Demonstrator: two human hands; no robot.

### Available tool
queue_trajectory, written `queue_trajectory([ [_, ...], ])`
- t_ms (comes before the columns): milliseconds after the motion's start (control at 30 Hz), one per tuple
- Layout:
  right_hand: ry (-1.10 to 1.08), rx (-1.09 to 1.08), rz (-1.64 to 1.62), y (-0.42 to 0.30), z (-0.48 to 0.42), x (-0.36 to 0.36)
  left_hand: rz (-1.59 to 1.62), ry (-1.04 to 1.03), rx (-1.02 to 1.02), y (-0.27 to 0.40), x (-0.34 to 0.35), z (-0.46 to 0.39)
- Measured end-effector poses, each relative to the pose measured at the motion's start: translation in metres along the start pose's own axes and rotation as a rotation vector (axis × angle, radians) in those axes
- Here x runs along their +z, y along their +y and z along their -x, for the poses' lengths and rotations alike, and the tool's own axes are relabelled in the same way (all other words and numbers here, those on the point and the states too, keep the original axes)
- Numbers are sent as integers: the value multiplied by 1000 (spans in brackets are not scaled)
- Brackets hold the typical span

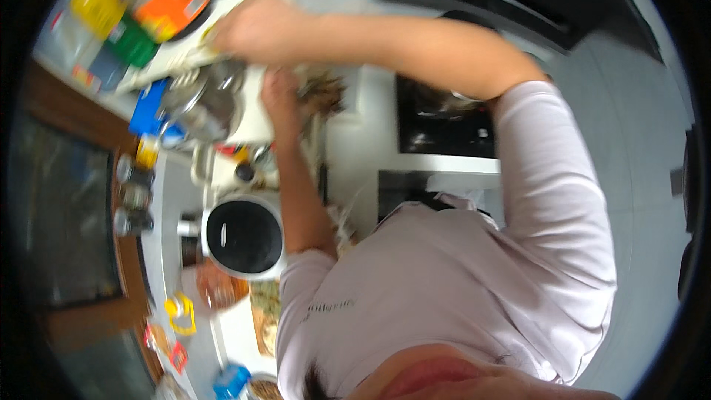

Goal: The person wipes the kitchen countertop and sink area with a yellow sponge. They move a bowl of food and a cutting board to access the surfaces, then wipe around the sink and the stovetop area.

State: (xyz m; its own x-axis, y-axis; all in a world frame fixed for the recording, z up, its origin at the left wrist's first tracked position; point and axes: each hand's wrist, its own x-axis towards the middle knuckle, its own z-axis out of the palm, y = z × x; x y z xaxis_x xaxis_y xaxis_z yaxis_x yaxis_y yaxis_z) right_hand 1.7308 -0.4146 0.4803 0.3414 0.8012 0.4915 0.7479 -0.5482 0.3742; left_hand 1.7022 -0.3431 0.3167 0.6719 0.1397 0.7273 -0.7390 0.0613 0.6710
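Note:
My right hand (255, 28) reaches across to the upper tier of a white storage rack (253, 103), its fingers curled near the rack's edge. Something yellowish-green shows at both sides of that hand, too blurred to name or to tell whether I grip it. Lower down, my left hand (280, 86) is at the rack's side, next to a bundle of brown dried stalks (323, 91). Its fingers are blurred, and whether they hold anything is unclear. Left of it, glass jars (203, 103) stand on the rack beside a blue box (149, 106).
A large jar with an orange label (175, 3), a yellow bottle (97, 3) and a green bottle (132, 41) crowd the upper tier. A white appliance with a black lid (244, 236) stands near my left arm. The black cooktop (444, 122) lies under my right arm.

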Motion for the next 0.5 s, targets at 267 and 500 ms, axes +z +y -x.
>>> queue_trajectory([
  [267, 104, 264, -773, 15, 48, -39, 256, 116, -308, -3, 5, -2],
  [500, 214, 852, -2002, 93, 155, -66, -101, 481, -249, 22, 17, 7],
])
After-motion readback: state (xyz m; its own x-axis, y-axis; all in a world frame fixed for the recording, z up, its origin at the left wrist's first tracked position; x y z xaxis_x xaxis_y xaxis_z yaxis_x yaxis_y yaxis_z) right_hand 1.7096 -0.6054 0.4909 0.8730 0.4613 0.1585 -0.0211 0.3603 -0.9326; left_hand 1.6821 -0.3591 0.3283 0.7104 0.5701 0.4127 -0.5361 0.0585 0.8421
